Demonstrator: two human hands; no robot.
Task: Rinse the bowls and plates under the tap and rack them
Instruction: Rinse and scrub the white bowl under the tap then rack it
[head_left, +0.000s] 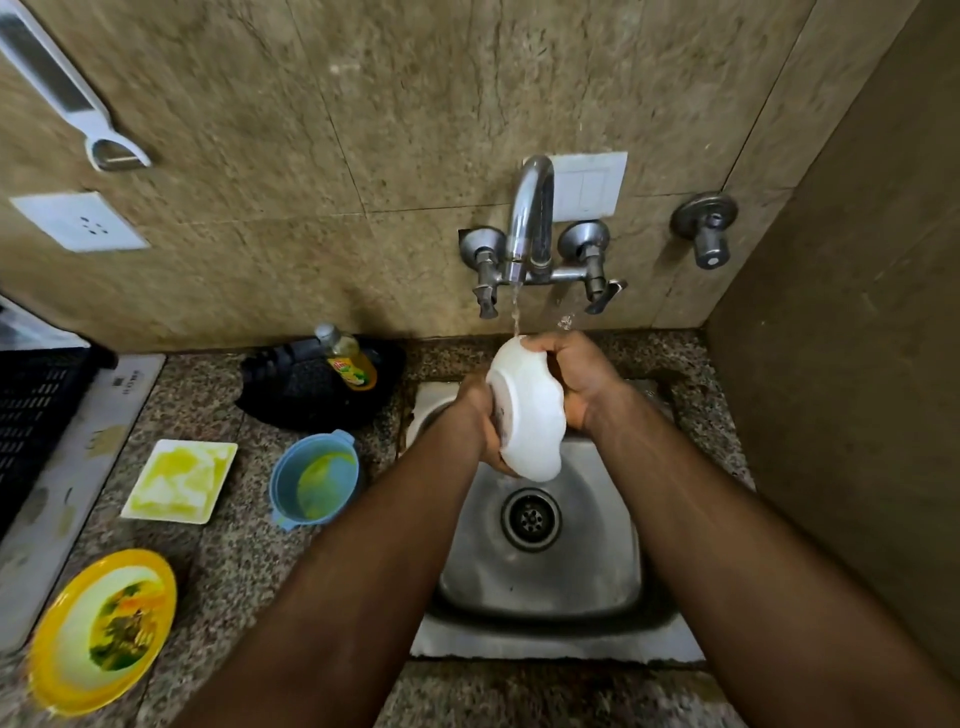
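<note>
You stand at a speckled granite surface (218, 525) backed by a brown stone-tiled wall, with a small square steel sink (597, 561) set into it on the right. Water runs from the curved chrome tap (530, 218) on the wall onto the far rim of a white scalloped ceramic bowl (530, 410), which you hold on edge over the sink, its underside turned toward the left. Your left hand (480, 410) has a closed grip on the bowl's left side, and your right hand (576, 379) curls its fingers over the far right rim, so both hands are gripping it. On the surface to the left of the sink sit a blue plastic bowl with small handles (314, 478), smeared yellow inside, a white square plate (179, 480) with yellow residue just left of it, and a round yellow-rimmed plate (101, 631) with food scraps at the near left. A bottle of yellow dish liquid (348, 358) lies on a black pan (322, 389) beside the wall.
</note>
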